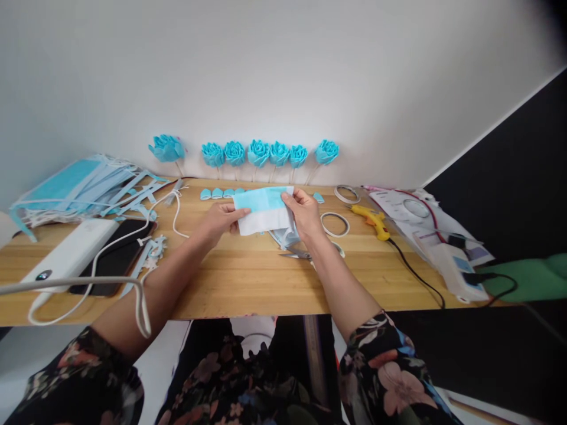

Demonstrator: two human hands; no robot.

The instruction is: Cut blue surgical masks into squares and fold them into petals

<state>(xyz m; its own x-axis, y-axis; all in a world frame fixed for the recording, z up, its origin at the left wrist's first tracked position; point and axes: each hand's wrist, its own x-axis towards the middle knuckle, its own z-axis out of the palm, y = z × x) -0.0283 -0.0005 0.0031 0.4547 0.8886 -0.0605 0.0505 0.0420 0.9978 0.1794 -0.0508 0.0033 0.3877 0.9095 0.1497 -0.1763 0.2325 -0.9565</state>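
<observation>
Between my two hands a blue and white piece of face mask fabric (264, 211) is stretched out above the wooden table (248, 289). My left hand (224, 221) pinches its left edge, thumb on top. At the upper right corner my right hand (303, 212) is closed on the same fabric. Below my right hand lie scissors (296, 255), partly covered by my wrist, beside some folded blue fabric (287, 239). Just behind the fabric, small blue petal pieces (217, 193) sit in a row, some of them hidden.
Several blue flowers on sticks (258, 153) lean on the wall. Left are a pile of face masks (62, 186), a white power bank (73, 251), a dark phone (115, 257) and a white cable (100, 251). Right are tape rolls (335, 225), a yellow glue gun (374, 221) and a power strip (458, 271).
</observation>
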